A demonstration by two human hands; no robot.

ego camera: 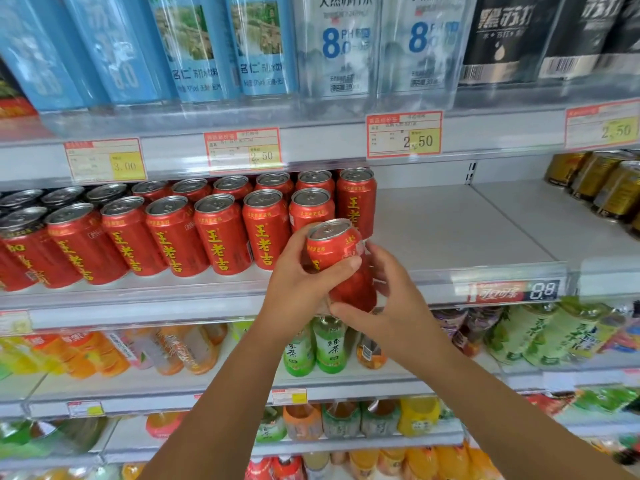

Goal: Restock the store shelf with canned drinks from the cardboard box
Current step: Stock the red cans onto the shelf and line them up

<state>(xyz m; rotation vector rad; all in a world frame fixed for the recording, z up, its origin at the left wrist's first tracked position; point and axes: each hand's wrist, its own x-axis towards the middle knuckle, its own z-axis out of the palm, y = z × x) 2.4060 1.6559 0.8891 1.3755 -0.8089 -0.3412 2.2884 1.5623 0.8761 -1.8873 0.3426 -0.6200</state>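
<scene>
The left hand (298, 275) and right hand (391, 299) both curl their fingers round a tilted red aluminium drink can (341, 258) before the white metal shelf (450, 230); pushed in crooked, it could topple the standing red cans (311, 209) just behind the fingertips.

Store shelving unit (450, 220) fills the view: pale grey metal, several tiers. Plain grey back panel (415, 174) with a slotted upright (470, 173). Clear plastic rails on the tier fronts carry red-bordered price tags (404, 135) with yellow patches; a red and black label strip (512, 292) reads 8.8. Top tier: bottled water (332, 46) with blue, white and black labels. Far right: gold cans (602, 181). Lower tiers: green tea bottles (329, 344), orange juice bottles (86, 355). Light is bright and even, with glare on the plastic.
</scene>
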